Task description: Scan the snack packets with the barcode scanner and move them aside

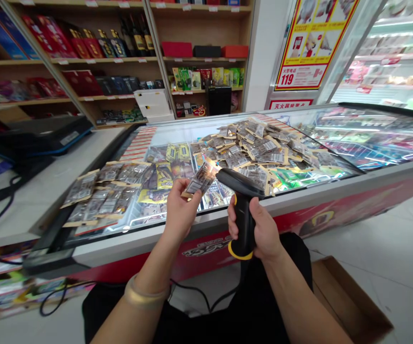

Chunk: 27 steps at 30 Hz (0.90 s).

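Observation:
My left hand (183, 203) pinches a small snack packet (202, 177), a clear pouch with a printed label and tan ends, held above the freezer's glass top. Wrapped around the grip of a black and yellow barcode scanner (244, 205) is my right hand (259, 227). The scanner's nose points left at the packet, close to it, and a bright patch of light shows on the packet's upper corner. A large heap of similar packets (256, 143) lies on the glass beyond the scanner. To the left, a smaller group of them (106, 191) rests on the glass.
The chest freezer (149, 234) holds wrapped goods under its glass. A grey counter (16, 205) with dark equipment stands at left. Black cables (195, 289) hang below. An open cardboard box (349, 301) sits on the floor at right. Stocked shelves (109, 59) line the back.

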{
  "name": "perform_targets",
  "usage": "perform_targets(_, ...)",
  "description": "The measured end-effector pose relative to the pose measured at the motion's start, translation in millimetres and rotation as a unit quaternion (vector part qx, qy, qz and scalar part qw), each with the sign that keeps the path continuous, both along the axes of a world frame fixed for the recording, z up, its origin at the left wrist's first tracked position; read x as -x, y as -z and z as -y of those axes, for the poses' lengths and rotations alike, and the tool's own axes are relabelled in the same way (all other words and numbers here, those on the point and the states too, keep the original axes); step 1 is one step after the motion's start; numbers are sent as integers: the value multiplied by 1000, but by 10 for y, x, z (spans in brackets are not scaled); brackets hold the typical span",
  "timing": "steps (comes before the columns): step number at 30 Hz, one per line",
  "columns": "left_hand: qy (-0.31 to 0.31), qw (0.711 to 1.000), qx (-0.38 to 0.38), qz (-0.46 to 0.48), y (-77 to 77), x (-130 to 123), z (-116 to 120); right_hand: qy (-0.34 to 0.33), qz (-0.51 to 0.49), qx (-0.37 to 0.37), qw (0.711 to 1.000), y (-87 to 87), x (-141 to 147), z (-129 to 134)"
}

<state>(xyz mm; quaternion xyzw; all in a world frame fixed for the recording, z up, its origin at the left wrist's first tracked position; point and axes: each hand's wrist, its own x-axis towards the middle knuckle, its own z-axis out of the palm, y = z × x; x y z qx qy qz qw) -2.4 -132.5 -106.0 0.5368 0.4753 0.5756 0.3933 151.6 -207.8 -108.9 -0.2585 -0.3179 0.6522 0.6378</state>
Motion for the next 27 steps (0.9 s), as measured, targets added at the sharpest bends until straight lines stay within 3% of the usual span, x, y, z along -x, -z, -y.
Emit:
perform_targets(7,-6,1000,3,17,58,-17,16,8,2,9,1000,-9,18,2)
perform_targets(11,-24,999,-37,8,34,89,40,4,-2,13,1000,-31,59,-18)
perform_targets(14,-76,990,-83,-90,-36,369,-6,-11,-1,7,1000,-54,131,-64)
perform_targets(17,-161,956,-96,-224,-122,766,-71,-31,-7,-1,1000,-70,252,-126)
perform_targets(20,-223,923,-88,-301,-182,1144,-97,-58,-12,-1,998,-64,410,-207)
perform_targets(24,-250,893,-72,-367,-168,1490,-58,-106,-15,17,994,-35,667,-367)
perform_targets(27,-259,858,-35,-443,-84,1609,-1,-146,-16,33,989,-27,891,-501)
